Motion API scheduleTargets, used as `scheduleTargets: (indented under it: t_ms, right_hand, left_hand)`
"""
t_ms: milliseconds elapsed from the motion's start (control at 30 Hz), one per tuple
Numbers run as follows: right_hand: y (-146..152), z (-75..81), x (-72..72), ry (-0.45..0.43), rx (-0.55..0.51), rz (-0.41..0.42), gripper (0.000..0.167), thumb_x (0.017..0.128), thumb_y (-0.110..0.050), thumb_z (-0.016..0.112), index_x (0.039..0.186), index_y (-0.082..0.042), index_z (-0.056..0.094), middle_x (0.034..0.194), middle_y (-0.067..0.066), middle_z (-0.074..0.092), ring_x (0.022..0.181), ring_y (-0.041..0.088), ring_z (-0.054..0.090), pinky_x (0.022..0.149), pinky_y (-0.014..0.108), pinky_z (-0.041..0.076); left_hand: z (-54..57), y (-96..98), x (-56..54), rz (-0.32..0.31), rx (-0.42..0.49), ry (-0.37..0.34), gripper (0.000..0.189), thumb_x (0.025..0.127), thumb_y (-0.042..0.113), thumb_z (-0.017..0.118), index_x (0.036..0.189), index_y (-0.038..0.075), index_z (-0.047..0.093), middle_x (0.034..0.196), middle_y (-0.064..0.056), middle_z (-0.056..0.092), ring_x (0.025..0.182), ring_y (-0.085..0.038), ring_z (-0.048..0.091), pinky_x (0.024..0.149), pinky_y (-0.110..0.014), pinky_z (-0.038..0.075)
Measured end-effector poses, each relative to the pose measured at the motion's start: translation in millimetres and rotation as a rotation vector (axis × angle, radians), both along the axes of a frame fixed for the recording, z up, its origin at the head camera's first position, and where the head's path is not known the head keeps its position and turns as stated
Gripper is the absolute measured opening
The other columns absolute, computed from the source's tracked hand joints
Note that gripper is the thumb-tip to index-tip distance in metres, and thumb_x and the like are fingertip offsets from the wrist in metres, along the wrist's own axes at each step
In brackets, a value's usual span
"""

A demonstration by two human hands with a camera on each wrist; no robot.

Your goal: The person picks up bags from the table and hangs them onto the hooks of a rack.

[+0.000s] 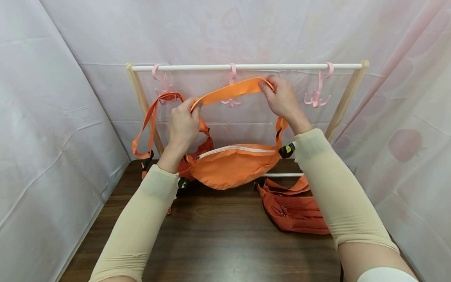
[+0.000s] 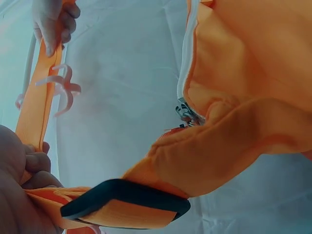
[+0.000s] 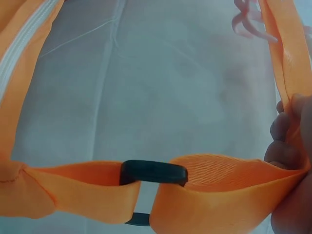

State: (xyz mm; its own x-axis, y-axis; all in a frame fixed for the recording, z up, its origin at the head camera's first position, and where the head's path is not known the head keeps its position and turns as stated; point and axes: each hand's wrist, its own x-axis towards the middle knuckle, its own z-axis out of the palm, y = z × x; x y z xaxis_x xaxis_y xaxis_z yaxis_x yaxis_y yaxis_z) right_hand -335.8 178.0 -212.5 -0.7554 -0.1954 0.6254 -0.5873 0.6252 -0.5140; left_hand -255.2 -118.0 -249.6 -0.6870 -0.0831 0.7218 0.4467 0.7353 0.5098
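Observation:
An orange waist bag [image 1: 234, 168] with a white zipper hangs from its strap [image 1: 230, 90] above the table. My left hand [image 1: 184, 123] grips the strap's left end, and my right hand [image 1: 282, 98] pinches it higher up on the right. Between the hands the strap stretches in front of the middle pink hook [image 1: 231, 73], hiding part of it. A black slider [image 2: 124, 187] shows beside the left hand in the left wrist view; another black slider [image 3: 153, 171] appears near the right hand in the right wrist view.
A white rail [image 1: 197, 68] on wooden posts carries the pink hooks. A red-orange bag's strap [image 1: 151, 121] hangs at the left hook. The right hook [image 1: 316, 98] hangs bare. A rust-red waist bag [image 1: 299, 213] lies on the brown table [image 1: 218, 243], partly behind the right arm.

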Motion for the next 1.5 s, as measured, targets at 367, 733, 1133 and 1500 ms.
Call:
scheduleTargets:
  t_ms: [367, 733, 1133, 1500]
  right_hand:
    - [-3.1, -1.4, -3.3, 0.064, 0.023, -0.035, 0.034, 0.111, -0.035, 0.058, 0.122, -0.006, 0.073, 0.093, 0.01, 0.066, 0.075, 0.023, 0.052, 0.071, 0.034, 0.039]
    - [-9.0, -4.6, -5.2, 0.131, 0.037, -0.121, 0.036, 0.11, -0.036, 0.061, 0.124, -0.006, 0.074, 0.094, 0.012, 0.071, 0.073, 0.028, 0.054, 0.071, 0.037, 0.039]
    - [-18.0, -4.5, -6.2, 0.029, 0.088, -0.135, 0.031, 0.112, -0.038, 0.054, 0.125, -0.014, 0.07, 0.083, 0.002, 0.072, 0.067, 0.02, 0.06, 0.065, 0.035, 0.042]
    - [-16.3, -14.5, -11.9, 0.009, 0.108, -0.027, 0.025, 0.111, -0.034, 0.056, 0.11, -0.012, 0.069, 0.078, 0.003, 0.07, 0.061, 0.023, 0.057, 0.063, 0.035, 0.042]
  left_hand:
    - [-3.8, -1.0, -0.2, -0.007, 0.0, 0.009, 0.028, 0.11, 0.029, 0.061, 0.118, 0.008, 0.077, 0.074, -0.01, 0.066, 0.058, -0.026, 0.054, 0.054, -0.037, 0.037]
    - [-4.8, -2.2, 0.3, -0.004, -0.004, 0.017, 0.028, 0.11, 0.03, 0.061, 0.12, 0.009, 0.077, 0.075, -0.01, 0.066, 0.057, -0.026, 0.054, 0.053, -0.037, 0.038]
    - [-6.0, -6.5, 2.8, 0.023, -0.005, 0.011, 0.026, 0.11, 0.029, 0.062, 0.123, 0.012, 0.076, 0.075, -0.01, 0.067, 0.058, -0.027, 0.055, 0.054, -0.038, 0.039]
    - [-9.9, -9.4, 2.1, 0.046, -0.01, -0.034, 0.026, 0.11, 0.029, 0.061, 0.124, 0.013, 0.076, 0.077, -0.009, 0.068, 0.058, -0.026, 0.053, 0.054, -0.039, 0.037]
